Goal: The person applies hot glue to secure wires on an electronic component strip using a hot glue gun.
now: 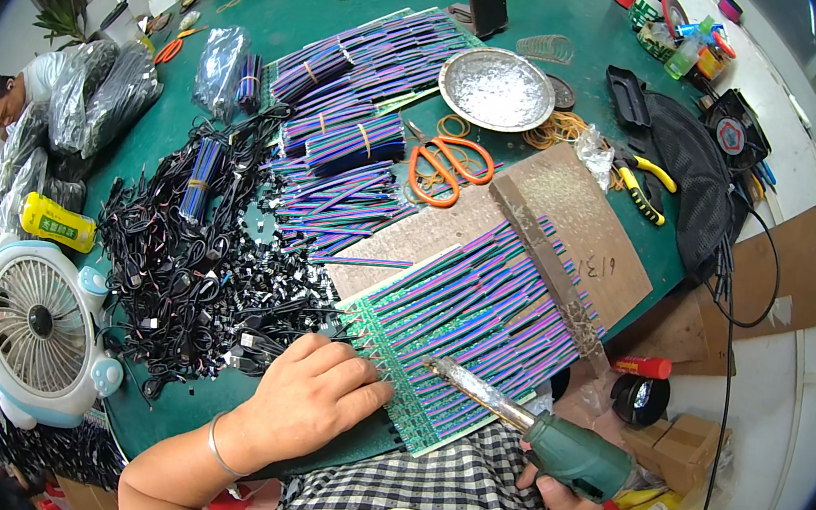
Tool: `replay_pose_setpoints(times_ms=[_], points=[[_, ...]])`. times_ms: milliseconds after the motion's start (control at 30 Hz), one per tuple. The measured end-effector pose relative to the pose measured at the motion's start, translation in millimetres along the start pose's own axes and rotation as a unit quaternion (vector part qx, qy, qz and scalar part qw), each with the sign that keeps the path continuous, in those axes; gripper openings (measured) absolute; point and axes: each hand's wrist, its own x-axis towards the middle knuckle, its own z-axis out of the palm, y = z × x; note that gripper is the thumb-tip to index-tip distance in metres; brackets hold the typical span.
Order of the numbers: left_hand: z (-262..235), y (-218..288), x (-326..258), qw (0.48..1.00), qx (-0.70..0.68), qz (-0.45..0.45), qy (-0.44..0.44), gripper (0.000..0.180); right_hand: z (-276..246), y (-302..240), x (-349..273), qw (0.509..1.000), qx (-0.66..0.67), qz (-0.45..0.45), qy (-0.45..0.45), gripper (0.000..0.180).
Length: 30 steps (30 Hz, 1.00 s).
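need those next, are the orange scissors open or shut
Open. The orange-handled scissors lie flat on the green table with their two handle loops spread apart; the blades point toward the ribbon cable bundles.

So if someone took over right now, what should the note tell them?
Left hand: flat on the near left end of the green circuit strip, holding nothing.
Right hand: grips the green-handled soldering iron, tip over the strip's near edge.
Purple-and-green ribbon wires lie in a row on the strip, pinned by a metal bar on a board.
Done: wires laid out and pinned.
Left: cannot tell which joints are soldered; more wire bundles and black cables wait behind.
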Motion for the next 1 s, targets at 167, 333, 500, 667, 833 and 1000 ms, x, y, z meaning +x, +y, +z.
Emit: replay_pose_setpoints(times_ms=[167, 333, 500, 667, 833, 1000], points=[[2, 3, -2, 1.000, -0.001, 0.015, -0.007, 0.023, -8, 7, -8, 1.000, -0.014, 0.026, -0.008, 0.027], [1, 1, -3, 1.000, -0.010, -0.001, 0.015, 0.024, -17, 15, -9, 0.996, -0.064, -0.015, -0.059, 0.044], [2, 0, -3, 1.000, -0.002, -0.002, 0.010, 0.024, -8, 12, -6, 0.995, -0.089, -0.010, -0.051, 0.043], [5, 1, -4, 1.000, -0.002, -0.012, 0.027, 0.023, -1, 4, -3, 0.998, -0.050, 0.037, -0.011, 0.034], [2, -1, -3, 1.000, 0.008, -0.005, 0.001, 0.023, 1, -1, 1, 0.997, -0.056, 0.051, -0.023, 0.036], [2, -1, -3, 1.000, 0.008, -0.007, -0.002, 0.022, 0, 4, -1, 0.998, -0.058, 0.016, -0.030, 0.040]])
